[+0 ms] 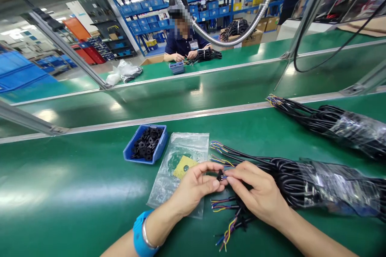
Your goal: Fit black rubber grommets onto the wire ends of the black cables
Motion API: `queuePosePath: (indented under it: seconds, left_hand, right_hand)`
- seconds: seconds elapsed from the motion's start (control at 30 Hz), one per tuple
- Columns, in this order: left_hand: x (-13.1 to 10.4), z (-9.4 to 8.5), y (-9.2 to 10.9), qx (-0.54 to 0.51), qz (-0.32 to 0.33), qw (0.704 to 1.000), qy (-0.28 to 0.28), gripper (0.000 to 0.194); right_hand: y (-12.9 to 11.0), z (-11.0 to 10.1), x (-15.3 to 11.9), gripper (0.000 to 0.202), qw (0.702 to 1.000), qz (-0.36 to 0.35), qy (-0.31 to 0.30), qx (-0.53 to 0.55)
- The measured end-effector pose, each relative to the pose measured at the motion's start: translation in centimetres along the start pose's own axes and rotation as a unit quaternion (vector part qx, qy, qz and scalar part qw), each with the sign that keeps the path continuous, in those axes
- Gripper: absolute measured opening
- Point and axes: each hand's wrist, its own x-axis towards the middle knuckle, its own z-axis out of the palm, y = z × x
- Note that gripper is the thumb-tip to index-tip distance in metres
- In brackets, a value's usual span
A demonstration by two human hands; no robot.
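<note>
Between thumb and fingers, my left hand [199, 182] pinches a small black part [220, 175]. My right hand [256, 188] is closed on the wire end of a black cable, its thin coloured wires [223, 177] touching the black part. Whether the wires pass through the part cannot be made out. Under and around my right hand lies a bundle of black cables [283, 170], with stripped coloured ends fanned out to the left. A clear plastic bag [193, 144] with a yellow label [181, 167] lies beneath and beside my left hand.
A blue bin [128, 154] of small black parts stands left of the bag. Another wrapped cable bundle [325, 120] lies at the back right. Beyond the metal rail [181, 117], a co-worker [181, 40] handles cables beside a small blue bin [177, 68]. A metal flexible hose [223, 43] hangs overhead.
</note>
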Motion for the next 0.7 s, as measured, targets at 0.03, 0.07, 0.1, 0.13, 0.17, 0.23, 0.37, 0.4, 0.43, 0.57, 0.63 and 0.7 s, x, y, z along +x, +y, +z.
queuePosePath:
  seconds: [0.03,0.07,0.1,0.13,0.17,0.23,0.37,0.4,0.43,0.57,0.63,0.7]
  left_hand:
    - [0.0,-0.1,-0.1,0.0,-0.001,1.0,-0.002,0.039]
    - [0.0,-0.2,-0.1,0.0,-0.003,1.0,-0.004,0.039]
    - [0.0,-0.2,-0.2,-0.001,-0.006,1.0,-0.005,0.039]
    - [0.0,-0.3,-0.3,-0.003,-0.008,1.0,-0.005,0.039]
    - [0.0,-0.3,-0.3,-0.005,-0.01,1.0,-0.002,0.04]
    - [0.0,-0.2,-0.4,-0.01,-0.011,1.0,0.007,0.041]
    - [0.0,0.0,-0.5,-0.011,-0.005,0.999,0.031,0.044]
    - [0.0,0.1,-0.5,-0.01,-0.005,0.999,0.035,0.045]
    - [0.0,0.1,-0.6,-0.01,-0.004,0.999,0.038,0.046]
    - [0.0,0.2,-1.0,-0.023,0.0,0.999,0.038,0.047]
    - [0.1,0.2,-1.1,-0.027,0.001,0.999,0.037,0.048]
    - [0.1,0.3,-1.2,-0.032,0.005,0.999,0.039,0.048]
  right_hand:
    - [0.0,0.0,0.0,0.016,1.0,-0.002,0.0,-0.003]
    - [0.0,0.0,0.0,0.016,1.0,-0.004,0.0,-0.005]
    - [0.0,0.0,-0.1,0.016,1.0,-0.006,0.0,-0.008]
    - [0.0,0.0,-0.1,0.016,1.0,-0.008,-0.001,-0.012]
    - [0.0,0.0,-0.2,0.016,1.0,-0.011,-0.002,-0.017]
    - [0.0,0.0,-0.3,0.015,0.999,-0.016,-0.007,-0.028]
    - [0.0,-0.1,-0.4,0.014,0.998,-0.021,-0.023,-0.048]
    - [0.0,-0.1,-0.5,0.014,0.998,-0.024,-0.026,-0.055]
    - [0.1,-0.1,-0.5,0.014,0.997,-0.03,-0.026,-0.063]
    - [0.2,-0.1,-0.6,0.014,0.993,-0.059,-0.022,-0.102]
    - [0.3,0.0,-0.5,0.014,0.99,-0.072,-0.02,-0.119]
    - [0.3,-0.2,-0.5,0.015,0.987,-0.084,-0.018,-0.134]
